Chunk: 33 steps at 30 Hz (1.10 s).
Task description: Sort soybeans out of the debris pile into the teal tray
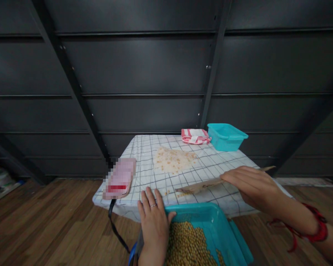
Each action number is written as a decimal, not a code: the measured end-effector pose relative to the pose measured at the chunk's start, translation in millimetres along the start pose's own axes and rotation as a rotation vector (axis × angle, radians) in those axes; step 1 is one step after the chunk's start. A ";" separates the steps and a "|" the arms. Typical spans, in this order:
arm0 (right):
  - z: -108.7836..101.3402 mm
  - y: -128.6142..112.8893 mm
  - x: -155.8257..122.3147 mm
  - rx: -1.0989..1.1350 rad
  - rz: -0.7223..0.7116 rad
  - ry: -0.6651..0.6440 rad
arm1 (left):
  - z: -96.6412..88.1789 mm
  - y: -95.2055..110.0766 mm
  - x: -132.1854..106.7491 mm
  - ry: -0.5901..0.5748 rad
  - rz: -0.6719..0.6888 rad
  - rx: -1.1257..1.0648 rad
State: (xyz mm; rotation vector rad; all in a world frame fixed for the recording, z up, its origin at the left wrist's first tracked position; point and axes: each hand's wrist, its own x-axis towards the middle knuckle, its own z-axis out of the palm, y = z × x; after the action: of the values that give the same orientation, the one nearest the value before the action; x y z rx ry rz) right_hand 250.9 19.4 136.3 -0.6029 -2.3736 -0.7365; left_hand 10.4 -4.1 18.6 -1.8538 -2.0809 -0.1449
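tan strip point(201, 186): long axis crosswise, tip pointing left
right hand point(251, 186): fingers gripping it
left hand point(154, 225): fingers extended, beside nearer tub point(211, 221)

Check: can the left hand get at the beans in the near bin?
Probably yes: the left hand sits at the left edge of the bin, and nothing visible covers the beans.

A white, dark-checked cloth point(141, 147) covers the tabletop point(224, 162), on which lies a pale grainy heap point(172, 160) dotted with yellow bits, with a pixelated pink object point(122, 173) to its left, a folded pink-and-white towel point(194, 136) behind it to the right, a turquoise tub point(226, 142) farther right, and loose yellow kernels point(167, 193) in front.
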 end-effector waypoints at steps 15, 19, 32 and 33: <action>-2.7 -10.0 -3.6 0.128 0.056 -0.081 | -2.8 0.5 -0.3 -0.012 -0.017 -0.027; -15.5 -20.2 7.6 0.196 0.067 -0.048 | -3.7 0.3 0.2 -0.032 -0.010 -0.044; -5.7 -12.4 6.3 0.154 0.050 -0.041 | -0.7 0.3 -0.5 -0.011 -0.012 -0.054; 0.4 -10.8 7.3 0.109 0.032 -0.046 | 0.3 0.1 -0.6 -0.006 -0.012 -0.055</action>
State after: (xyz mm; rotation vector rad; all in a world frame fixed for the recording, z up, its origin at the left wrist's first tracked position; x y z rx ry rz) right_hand 239.4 13.4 136.8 -0.6156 -2.4221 -0.5809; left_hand 10.5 -4.5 18.1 -1.8761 -2.1125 -0.2012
